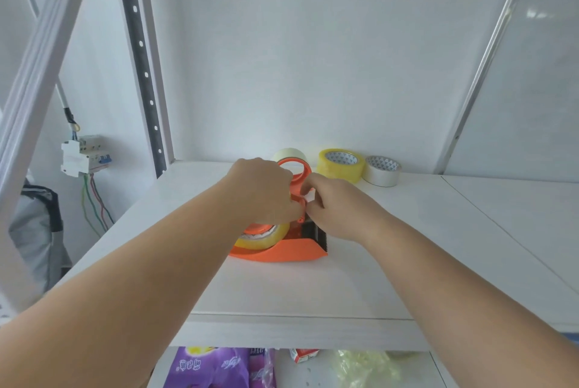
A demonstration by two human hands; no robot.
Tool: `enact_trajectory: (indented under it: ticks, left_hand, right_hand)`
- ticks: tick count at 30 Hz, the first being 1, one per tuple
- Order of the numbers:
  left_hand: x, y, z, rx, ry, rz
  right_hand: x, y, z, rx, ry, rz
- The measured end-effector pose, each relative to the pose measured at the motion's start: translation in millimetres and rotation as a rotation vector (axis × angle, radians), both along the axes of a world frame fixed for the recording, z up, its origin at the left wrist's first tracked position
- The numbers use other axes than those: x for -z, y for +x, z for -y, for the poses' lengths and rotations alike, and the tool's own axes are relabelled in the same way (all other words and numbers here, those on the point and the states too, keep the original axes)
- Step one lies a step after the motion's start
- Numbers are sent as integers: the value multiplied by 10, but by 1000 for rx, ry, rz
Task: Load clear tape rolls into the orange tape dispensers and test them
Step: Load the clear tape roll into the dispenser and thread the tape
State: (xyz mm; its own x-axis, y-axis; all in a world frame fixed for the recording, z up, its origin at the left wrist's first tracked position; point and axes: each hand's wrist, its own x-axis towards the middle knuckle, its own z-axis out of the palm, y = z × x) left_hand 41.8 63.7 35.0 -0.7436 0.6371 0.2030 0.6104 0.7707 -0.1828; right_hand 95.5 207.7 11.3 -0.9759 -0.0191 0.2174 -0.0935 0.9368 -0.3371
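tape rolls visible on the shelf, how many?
4: one in the near dispenser, one behind the far dispenser's handle, a yellow roll, a silver roll. Hands may hide more.

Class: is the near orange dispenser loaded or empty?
Loaded: a clear tape roll sits in the dispenser, around its orange hub.

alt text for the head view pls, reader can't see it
Both hands, left hand and right hand, work at an orange tape dispenser holding a clear tape roll on a white shelf. Behind sit a second dispenser and two loose rolls.
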Motion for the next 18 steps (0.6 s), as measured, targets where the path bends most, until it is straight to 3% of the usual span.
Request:
enact_trajectory:
  ticks: [9,18]
  left_hand:
    - [-139,-36,-6,7,9,133]
    - [-22,-1,-87,83,18,17]
  right_hand:
    - [49,56,-401,61,-109,-44]
    - [51,11,-585,167,7,-43]
